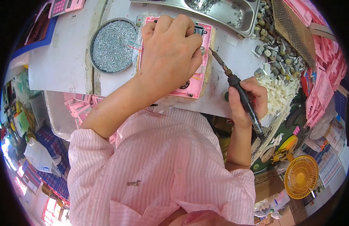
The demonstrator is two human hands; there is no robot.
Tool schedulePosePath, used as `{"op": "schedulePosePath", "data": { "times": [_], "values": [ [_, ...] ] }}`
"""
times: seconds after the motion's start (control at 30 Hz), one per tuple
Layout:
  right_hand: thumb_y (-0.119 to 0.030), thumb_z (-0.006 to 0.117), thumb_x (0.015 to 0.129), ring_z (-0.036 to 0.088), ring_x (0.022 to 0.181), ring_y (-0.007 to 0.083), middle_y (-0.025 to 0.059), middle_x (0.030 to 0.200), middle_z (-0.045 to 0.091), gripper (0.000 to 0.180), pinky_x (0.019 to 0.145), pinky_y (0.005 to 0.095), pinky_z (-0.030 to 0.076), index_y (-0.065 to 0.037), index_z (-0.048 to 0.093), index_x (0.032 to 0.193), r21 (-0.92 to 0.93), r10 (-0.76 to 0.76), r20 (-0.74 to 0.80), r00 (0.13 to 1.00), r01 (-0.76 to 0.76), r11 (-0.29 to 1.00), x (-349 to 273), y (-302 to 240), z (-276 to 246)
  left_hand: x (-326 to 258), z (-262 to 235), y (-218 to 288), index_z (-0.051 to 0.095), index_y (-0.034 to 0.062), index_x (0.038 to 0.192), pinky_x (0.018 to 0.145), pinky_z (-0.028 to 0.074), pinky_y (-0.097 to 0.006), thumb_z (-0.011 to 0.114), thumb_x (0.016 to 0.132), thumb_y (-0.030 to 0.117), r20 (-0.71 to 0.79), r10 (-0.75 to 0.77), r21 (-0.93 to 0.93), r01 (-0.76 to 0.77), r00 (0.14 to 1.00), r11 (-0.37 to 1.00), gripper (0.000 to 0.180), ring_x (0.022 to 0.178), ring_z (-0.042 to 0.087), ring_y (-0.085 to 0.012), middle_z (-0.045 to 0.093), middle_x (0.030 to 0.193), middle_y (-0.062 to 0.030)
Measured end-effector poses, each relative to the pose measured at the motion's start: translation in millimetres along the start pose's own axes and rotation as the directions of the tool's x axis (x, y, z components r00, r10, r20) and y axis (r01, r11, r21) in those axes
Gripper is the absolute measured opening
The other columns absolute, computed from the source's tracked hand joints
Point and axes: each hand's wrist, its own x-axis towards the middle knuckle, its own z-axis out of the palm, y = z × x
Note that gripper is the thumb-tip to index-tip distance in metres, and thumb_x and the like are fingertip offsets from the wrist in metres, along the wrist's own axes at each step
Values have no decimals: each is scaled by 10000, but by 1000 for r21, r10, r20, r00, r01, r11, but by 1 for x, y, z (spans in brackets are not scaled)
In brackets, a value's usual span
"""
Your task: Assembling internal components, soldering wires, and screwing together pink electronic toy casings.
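My right hand [249, 100] is wrapped round the dark handle of a soldering iron [236, 83]. The iron's tip points up and left, close to the right edge of a pink plastic casing [193, 89]. Over that casing lies my left hand [172, 49], palm down, its fingers bent in at the far side. Whatever those fingertips pinch is hidden beneath them. Dark parts, a small round metal piece and thin wires show inside the casing, which rests on a pale pad. Red and greenish wires [136, 47] stick out left of my left hand.
A round metal dish [91, 51] of small silvery screws stands to the left. At the back is a metal tray [170, 5] with small metal pieces. Small grey motors [281, 56], white plastic parts [278, 92] and pink plastic pieces [321, 90] are heaped on the right. A yellow fan [301, 177] is lower right.
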Motion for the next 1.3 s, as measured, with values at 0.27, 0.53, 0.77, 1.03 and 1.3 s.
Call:
{"op": "schedulePosePath", "data": {
  "times": [0.27, 0.53, 0.77, 1.03, 1.3],
  "values": [
    [-2, 826, 780, 529, 643, 150, 75, 738, 619, 301, 590, 265, 391, -1, 604, 983, -3, -12, -7, 1000, 12, 1000, 2, -2, -2, 0, 0, -1, 674, 116, 781, 875, 340, -444, 726, 763, 162, -4, 7, -8, -7, 1000, 1000, 72, 938, 508, -238, 534, 951, -12],
    [-1, 817, 786, 530, 656, 148, 79, 749, 629, 302, 597, 266, 389, -2, 599, 995, -20, -33, -10, 999, 33, 999, 5, -4, -3, -1, -1, -1, 673, 109, 788, 894, 344, -455, 726, 761, 172, 11, 10, 5, -10, 1000, 1000, 86, 944, 514, -241, 537, 962, -18],
    [6, 812, 784, 532, 670, 148, 77, 759, 635, 313, 610, 266, 393, -9, 596, 1010, -32, -27, -3, 1000, 27, 999, 5, -6, -5, -1, -1, -1, 675, 109, 792, 905, 347, -464, 729, 758, 177, 7, 13, -7, -13, 1000, 1000, 93, 952, 516, -241, 535, 973, -19],
    [20, 806, 784, 531, 672, 154, 81, 768, 632, 313, 622, 274, 396, -10, 596, 1014, -26, -36, -14, 999, 36, 999, 5, -5, -6, -2, -5, 0, 671, 107, 817, 922, 350, -462, 759, 752, 231, 55, 6, -4, -6, 998, 1000, 165, 975, 524, -244, 545, 996, -27],
    [74, 778, 790, 526, 708, 166, 97, 806, 593, 323, 650, 279, 409, 8, 581, 1037, -9, -41, -43, 998, 40, 999, 7, -11, -12, -20, -81, -65, 652, 86, 888, 1017, 342, -492, 796, 788, 231, 371, 46, 228, -139, 927, 964, 228, 1084, 549, -255, 582, 1096, -54]
  ]
}}
